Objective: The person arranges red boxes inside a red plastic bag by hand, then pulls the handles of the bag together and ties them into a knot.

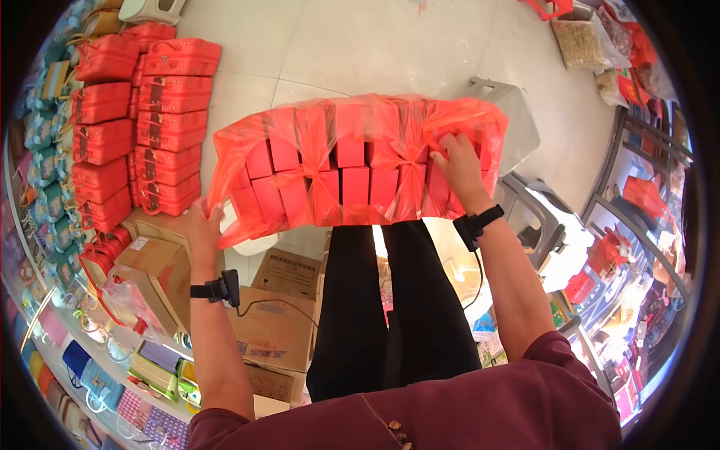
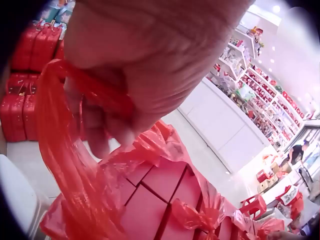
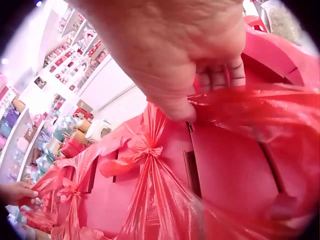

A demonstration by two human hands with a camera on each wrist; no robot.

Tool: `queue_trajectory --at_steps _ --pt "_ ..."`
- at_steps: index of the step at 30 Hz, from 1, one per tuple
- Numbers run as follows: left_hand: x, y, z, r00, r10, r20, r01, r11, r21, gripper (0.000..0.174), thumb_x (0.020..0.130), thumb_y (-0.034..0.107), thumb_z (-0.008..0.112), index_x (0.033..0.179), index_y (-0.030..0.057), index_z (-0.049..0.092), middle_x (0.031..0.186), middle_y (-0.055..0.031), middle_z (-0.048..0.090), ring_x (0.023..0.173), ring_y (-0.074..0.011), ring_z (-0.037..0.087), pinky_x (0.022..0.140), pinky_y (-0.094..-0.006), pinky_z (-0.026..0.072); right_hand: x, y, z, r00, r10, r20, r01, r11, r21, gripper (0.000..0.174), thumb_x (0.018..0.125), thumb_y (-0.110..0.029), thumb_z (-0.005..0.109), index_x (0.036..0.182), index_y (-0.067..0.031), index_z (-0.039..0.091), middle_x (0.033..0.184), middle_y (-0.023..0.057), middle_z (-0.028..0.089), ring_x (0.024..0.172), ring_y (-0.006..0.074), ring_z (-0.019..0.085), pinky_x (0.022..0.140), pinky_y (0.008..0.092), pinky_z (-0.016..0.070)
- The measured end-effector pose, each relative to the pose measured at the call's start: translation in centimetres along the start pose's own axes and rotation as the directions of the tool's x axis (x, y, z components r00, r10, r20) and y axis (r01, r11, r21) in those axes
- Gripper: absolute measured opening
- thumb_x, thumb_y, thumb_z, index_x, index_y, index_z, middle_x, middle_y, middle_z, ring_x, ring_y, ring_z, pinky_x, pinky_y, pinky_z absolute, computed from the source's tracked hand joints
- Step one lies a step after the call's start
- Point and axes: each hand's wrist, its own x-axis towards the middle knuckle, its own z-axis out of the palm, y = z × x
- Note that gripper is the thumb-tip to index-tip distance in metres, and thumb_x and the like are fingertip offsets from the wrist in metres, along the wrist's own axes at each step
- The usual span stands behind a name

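Note:
A wide translucent red plastic bag (image 1: 360,112) with several red boxes (image 1: 350,142) inside lies across the front of the person's legs. Two knots (image 2: 207,220) gather the plastic over the boxes. At the bag's left end the left hand (image 1: 204,236) grips a loop of plastic, which hangs from its curled fingers in the left wrist view. Near the right end the right hand (image 1: 461,169) pinches the bag's edge between thumb and fingers, just above the boxes in the right wrist view (image 3: 175,55).
Stacked red cases (image 1: 174,127) stand at the left, above cardboard boxes (image 1: 281,330). A grey stool (image 1: 517,120) is behind the bag's right end, with a dark chair (image 1: 532,214) nearer. Shelves with goods line the left edge.

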Motion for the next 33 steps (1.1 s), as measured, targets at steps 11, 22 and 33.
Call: queue_trajectory --at_steps 11,22,33 --pt "-4.9 14.2 -4.1 0.958 -0.094 0.269 0.255 0.707 -0.660 0.024 0.101 0.031 0.062 0.093 0.0088 0.060 0.063 0.0079 0.039 0.052 -0.0035 0.039 0.049 -0.0228 0.0420 -4.6 -2.5 -15.2 0.928 0.323 0.185 -0.301 0.357 0.884 0.019 0.096 -0.019 0.058 0.090 -0.0013 0.060 0.070 0.0020 0.056 0.061 0.0109 0.053 0.060 0.0242 0.0442" --pt "-2.8 14.2 -11.2 0.984 -0.069 0.164 0.156 0.775 -0.612 0.017 0.101 0.024 0.058 0.094 0.0095 0.058 0.067 0.0064 0.040 0.054 -0.0049 0.039 0.050 -0.0226 0.0370 -11.7 -4.3 -22.9 0.907 0.328 0.263 -0.328 0.161 0.931 0.021 0.099 -0.020 0.054 0.093 -0.0016 0.060 0.068 0.0014 0.052 0.058 0.0111 0.050 0.059 0.0276 0.0469" --pt "7.3 14.5 -3.7 0.904 0.309 0.295 -0.124 0.850 -0.512 0.028 0.107 0.021 0.048 0.081 0.0141 0.053 0.072 0.0046 0.047 0.063 -0.0057 0.044 0.055 -0.0235 0.0359 -9.3 1.0 -18.8 0.934 0.304 0.189 -0.271 0.256 0.928 0.026 0.095 -0.030 0.070 0.096 -0.0052 0.063 0.084 0.0057 0.069 0.081 0.0126 0.069 0.081 0.0283 0.0529"
